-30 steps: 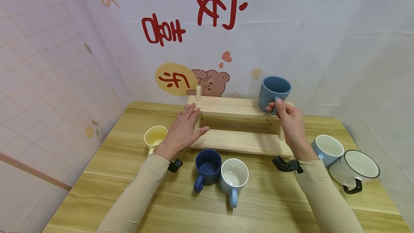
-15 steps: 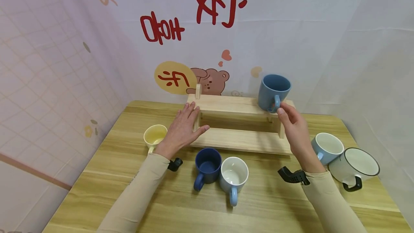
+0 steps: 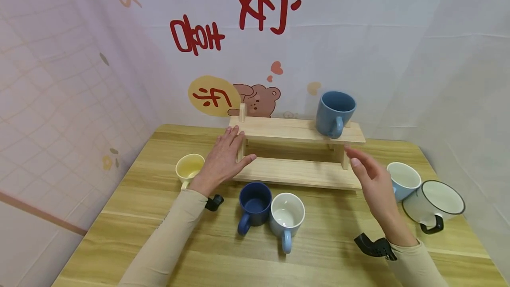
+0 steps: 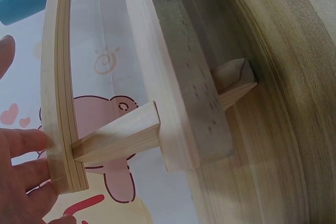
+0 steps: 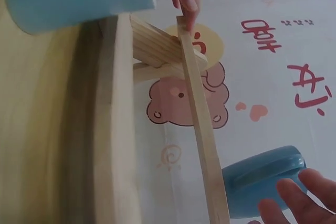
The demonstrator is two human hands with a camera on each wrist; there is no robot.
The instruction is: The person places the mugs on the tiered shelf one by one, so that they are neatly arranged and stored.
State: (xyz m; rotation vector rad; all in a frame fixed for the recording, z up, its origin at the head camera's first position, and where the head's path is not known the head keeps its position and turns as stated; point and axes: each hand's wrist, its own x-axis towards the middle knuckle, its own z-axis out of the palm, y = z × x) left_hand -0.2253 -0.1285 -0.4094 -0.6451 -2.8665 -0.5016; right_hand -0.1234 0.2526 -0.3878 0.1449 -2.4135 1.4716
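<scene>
A two-tier wooden rack (image 3: 295, 172) stands at the back of the table. On the right part of its upper shelf a teal-blue mug (image 3: 335, 114) sits upright, its handle facing the front. My left hand (image 3: 222, 159) rests with spread fingers on the upper shelf's left end; in the left wrist view its fingertips touch the shelf edge (image 4: 59, 129). Off the rack's right front, my right hand (image 3: 376, 188) holds nothing, its fingers loosely bent and apart from the mug. The right wrist view shows those fingers (image 5: 296, 200) beside the blue mug (image 5: 265, 182).
A dark blue mug (image 3: 255, 205) and a white-and-light-blue mug (image 3: 287, 215) stand in front of the rack. A yellow mug (image 3: 189, 167) is at the left. At the right are a light blue mug (image 3: 403, 181) and a white mug with black rim (image 3: 433, 205).
My right hand has let go of the teal-blue mug's handle and moved down and to the right. The mug stays on the upper shelf, and my left hand has stayed at the rack.
</scene>
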